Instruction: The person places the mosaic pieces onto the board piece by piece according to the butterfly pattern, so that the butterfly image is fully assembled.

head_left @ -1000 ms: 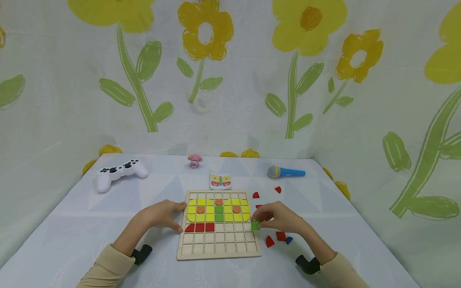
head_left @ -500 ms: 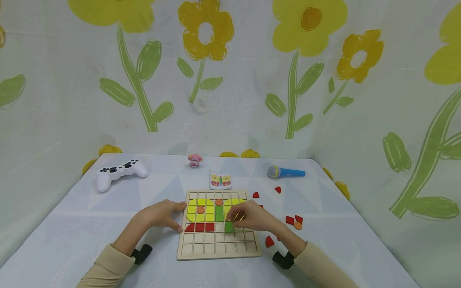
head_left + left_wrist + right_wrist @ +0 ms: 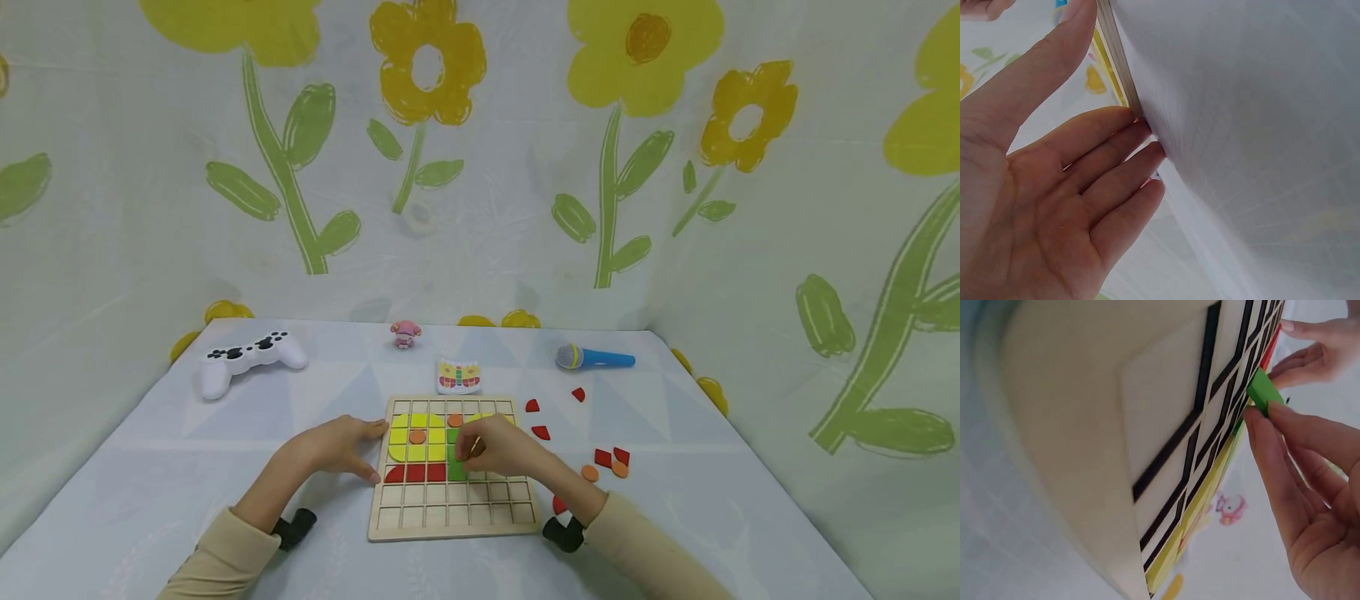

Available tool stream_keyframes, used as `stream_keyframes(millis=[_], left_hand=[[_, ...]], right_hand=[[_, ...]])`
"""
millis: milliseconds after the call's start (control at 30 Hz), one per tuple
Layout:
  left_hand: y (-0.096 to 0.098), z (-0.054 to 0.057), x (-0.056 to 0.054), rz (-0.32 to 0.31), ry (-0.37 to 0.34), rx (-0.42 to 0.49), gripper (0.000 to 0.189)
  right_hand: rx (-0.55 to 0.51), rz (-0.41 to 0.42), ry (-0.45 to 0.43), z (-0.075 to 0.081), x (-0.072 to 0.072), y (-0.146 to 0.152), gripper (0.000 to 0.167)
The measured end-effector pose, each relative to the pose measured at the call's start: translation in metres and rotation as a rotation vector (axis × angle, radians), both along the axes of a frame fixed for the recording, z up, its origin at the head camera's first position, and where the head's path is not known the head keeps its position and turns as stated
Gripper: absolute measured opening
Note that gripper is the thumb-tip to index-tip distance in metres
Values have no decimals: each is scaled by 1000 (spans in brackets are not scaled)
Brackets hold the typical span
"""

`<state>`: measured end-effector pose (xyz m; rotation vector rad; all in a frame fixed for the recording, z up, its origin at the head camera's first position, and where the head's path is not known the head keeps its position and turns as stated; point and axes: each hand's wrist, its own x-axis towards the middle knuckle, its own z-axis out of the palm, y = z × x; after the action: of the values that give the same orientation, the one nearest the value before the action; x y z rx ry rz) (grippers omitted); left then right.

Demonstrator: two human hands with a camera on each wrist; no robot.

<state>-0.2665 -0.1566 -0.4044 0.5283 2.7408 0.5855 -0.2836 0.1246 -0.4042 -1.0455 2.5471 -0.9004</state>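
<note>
A wooden grid board (image 3: 450,521) lies mid-table, with yellow, orange, green and red pieces in its cells. My right hand (image 3: 498,446) pinches a green square tile (image 3: 1264,390) between thumb and index finger, tilted at the board's surface. In the head view that tile overlaps the cell just right of the row of red tiles (image 3: 415,473). At the board's left edge, my left hand (image 3: 337,446) rests with thumb and fingers spread; in the left wrist view its fingertips (image 3: 1124,114) touch the board's side. My right hand covers part of the right-hand yellow group.
Loose red pieces (image 3: 541,432) and orange discs (image 3: 589,473) lie right of the board. Behind it stands a small butterfly pattern card (image 3: 459,377). Farther back are a white game controller (image 3: 251,358), a pink figurine (image 3: 406,334) and a blue toy microphone (image 3: 596,358).
My right hand has carried the green tile leftward from the board's right edge to the cell beside the red tiles. The left hand has stayed at the board's left edge.
</note>
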Motion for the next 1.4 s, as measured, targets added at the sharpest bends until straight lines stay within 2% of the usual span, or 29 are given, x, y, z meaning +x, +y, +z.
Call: stream_keyframes(millis=[267, 467, 633, 833, 1000, 1267, 1400], left_hand=[[0, -1, 0, 1, 2, -2, 83], [-1, -1, 0, -4, 3, 1, 83], [0, 0, 1, -3, 4, 4, 82], [0, 1, 1, -22, 12, 6, 83], [0, 1, 1, -18, 10, 4, 84], [0, 3, 2, -26, 18, 0, 83], [1, 4, 3, -20, 17, -4, 84]], right_hand=[[36, -47, 59, -1, 3, -3, 14], [103, -17, 107, 0, 6, -1, 8], [99, 21, 84, 3, 7, 3, 11], [25, 25, 37, 4, 7, 14, 14], [6, -22, 30, 7, 9, 30, 16], [38, -94, 107, 10, 8, 72, 20], [49, -116, 109, 14, 10, 95, 22]])
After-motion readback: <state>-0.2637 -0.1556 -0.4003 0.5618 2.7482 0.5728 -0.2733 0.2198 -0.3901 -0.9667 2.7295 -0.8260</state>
